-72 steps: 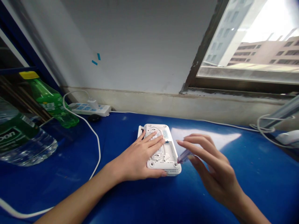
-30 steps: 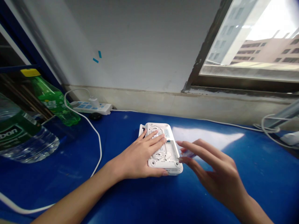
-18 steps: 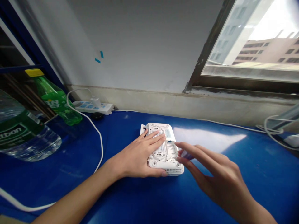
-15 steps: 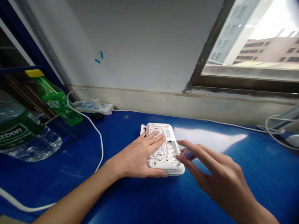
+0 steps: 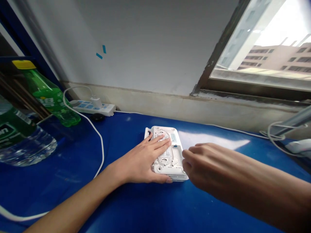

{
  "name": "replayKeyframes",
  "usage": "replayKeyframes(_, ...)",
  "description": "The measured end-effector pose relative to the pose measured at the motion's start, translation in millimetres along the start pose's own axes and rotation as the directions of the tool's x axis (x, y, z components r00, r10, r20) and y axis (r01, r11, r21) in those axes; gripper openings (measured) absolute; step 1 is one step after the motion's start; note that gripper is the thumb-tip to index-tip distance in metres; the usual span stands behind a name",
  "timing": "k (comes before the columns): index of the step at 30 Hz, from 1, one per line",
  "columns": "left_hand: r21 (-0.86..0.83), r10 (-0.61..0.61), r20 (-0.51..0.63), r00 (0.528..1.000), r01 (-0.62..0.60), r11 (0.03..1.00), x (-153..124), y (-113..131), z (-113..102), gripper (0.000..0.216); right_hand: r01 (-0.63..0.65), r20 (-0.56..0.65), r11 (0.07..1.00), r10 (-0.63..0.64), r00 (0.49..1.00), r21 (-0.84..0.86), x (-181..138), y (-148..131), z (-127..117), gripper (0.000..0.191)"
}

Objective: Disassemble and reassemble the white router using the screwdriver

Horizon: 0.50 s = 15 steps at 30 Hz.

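Observation:
A white plastic router [image 5: 178, 158] with a vented shell lies underside up on the blue table [image 5: 155, 207]. My left hand [image 5: 147, 158] holds it down, with the fingers stretched across its left half and the thumb along its near edge. On the router's right side a recessed bay shows, with a small blue piece at its far end. My right hand [image 5: 201, 165] is closed, knuckles up, right at the router's right edge. Its back hides the fingertips, and I cannot see what is between them.
At the left stand a green bottle [image 5: 47, 97] with a yellow cap and a large clear bottle [image 5: 26, 142]. Behind them lies a white power strip [image 5: 107, 110] with a charger plugged in. Its white cable [image 5: 100, 139] runs down the left side. More cable [image 5: 273, 132] lies coiled at the right.
My right hand has turned over and closed its fingers beside the router; a pale piece between them has gone out of sight. My left hand stays put. The view has shifted slightly.

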<state>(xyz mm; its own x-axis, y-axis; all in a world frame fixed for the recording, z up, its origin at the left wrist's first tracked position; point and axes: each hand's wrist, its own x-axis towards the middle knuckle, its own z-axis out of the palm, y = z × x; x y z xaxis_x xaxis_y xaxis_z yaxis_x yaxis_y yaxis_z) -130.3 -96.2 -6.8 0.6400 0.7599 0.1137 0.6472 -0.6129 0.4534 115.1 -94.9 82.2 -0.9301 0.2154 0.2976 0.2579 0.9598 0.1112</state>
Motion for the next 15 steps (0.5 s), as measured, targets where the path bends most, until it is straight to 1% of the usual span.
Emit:
replayKeyframes(2, 0.002, 0.000, -0.002, 1.000, 0.000, 1.000, 0.4, 0.5, 0.1, 0.106, -0.053, 0.024, 0.999, 0.053, 0.998, -0.008, 6.0, -6.6, -4.9, 0.042)
replayKeyframes(4, -0.001, 0.000, -0.008, 1.000, 0.000, 1.000, 0.5, 0.8, 0.1, 0.104, -0.110, 0.042, 0.994, 0.110, 0.993, -0.006, 8.0, -10.1, -3.7, 0.034)
replayKeyframes(9, 0.001, 0.002, -0.024, 1.000, -0.002, 1.000, -0.3, 0.8, 0.5, 0.102, -0.166, 0.130, 0.978, 0.182, 0.975, -0.129, 5.0, -3.7, 1.5, 0.040)
replayKeyframes(11, 0.000, 0.000, -0.026, 1.000, 0.000, 1.000, -0.5, 0.5, 0.6, 0.102, -0.141, 0.174, 0.983, 0.160, 0.972, -0.114, 3.9, 2.1, -2.7, 0.036)
replayKeyframes(12, -0.002, -0.001, -0.026, 1.000, 0.001, 1.000, -0.6, 0.4, 0.7, 0.103, -0.109, 0.185, 0.990, 0.123, 0.975, -0.086, 3.5, 4.6, -5.4, 0.036)
replayKeyframes(15, -0.004, 0.001, -0.023, 1.000, -0.001, 1.000, -0.9, -0.1, 0.9, 0.103, -0.012, 0.132, 1.000, 0.014, 0.991, -0.016, 2.1, 8.2, -10.9, 0.046)
